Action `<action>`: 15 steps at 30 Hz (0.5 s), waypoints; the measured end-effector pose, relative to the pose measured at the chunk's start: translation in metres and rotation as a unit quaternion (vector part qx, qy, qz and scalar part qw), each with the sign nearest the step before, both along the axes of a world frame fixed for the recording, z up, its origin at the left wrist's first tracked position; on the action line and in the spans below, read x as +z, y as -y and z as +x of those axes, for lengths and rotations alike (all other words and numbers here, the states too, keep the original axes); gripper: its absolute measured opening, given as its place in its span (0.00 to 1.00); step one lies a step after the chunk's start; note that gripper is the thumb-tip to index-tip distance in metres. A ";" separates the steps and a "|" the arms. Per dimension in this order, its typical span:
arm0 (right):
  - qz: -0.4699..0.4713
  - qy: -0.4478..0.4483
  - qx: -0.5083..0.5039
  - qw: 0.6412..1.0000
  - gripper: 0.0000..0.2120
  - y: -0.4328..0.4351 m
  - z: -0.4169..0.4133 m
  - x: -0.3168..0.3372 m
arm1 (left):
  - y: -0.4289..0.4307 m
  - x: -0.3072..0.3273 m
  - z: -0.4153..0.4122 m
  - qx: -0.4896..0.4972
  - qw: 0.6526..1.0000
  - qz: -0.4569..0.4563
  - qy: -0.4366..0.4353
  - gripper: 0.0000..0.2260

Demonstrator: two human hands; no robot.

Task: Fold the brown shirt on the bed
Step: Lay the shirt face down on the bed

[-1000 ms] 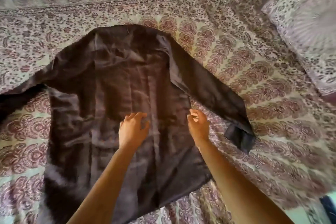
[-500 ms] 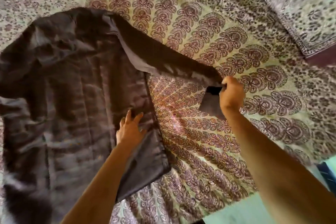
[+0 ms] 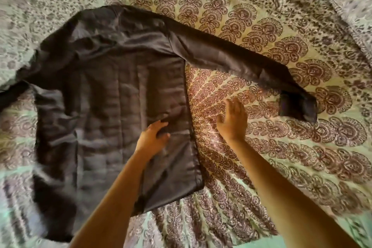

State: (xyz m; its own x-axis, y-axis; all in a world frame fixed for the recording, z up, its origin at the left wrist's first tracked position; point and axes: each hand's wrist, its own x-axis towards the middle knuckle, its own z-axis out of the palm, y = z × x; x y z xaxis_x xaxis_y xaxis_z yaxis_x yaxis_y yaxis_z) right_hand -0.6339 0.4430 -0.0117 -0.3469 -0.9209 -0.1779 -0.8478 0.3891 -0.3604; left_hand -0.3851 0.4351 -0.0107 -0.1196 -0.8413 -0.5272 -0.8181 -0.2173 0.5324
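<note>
Having let go of the cuff, the right hand [image 3: 233, 122] now hovers with straight fingers over the patterned bedspread [image 3: 302, 157]. One brown shirt [image 3: 110, 96] lies spread on the bed, one sleeve [image 3: 231, 60] stretched rightward. The left hand [image 3: 152, 137] rests on the shirt, fingers loose.

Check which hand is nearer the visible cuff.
Right. The right hand is over the sheet, between shirt and cuff; the left hand rests on the shirt, farther away.

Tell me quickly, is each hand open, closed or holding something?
Left hand: open, resting on the brown shirt.
Right hand: open, holding nothing.
</note>
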 end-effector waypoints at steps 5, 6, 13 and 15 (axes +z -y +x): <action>0.044 0.068 -0.015 0.997 0.23 -0.047 0.101 -0.012 | -0.026 0.010 0.081 0.154 0.987 -0.001 0.056 0.16; 0.058 0.070 -0.035 0.995 0.25 -0.059 0.115 -0.014 | -0.037 0.011 0.102 0.180 0.982 0.008 0.061 0.15; 0.065 0.005 -0.121 0.991 0.30 -0.125 0.144 -0.016 | -0.134 0.008 0.243 0.227 0.964 0.020 0.136 0.14; 0.084 0.009 -0.162 0.983 0.28 -0.140 0.147 -0.013 | -0.158 0.003 0.272 0.270 0.951 0.011 0.151 0.15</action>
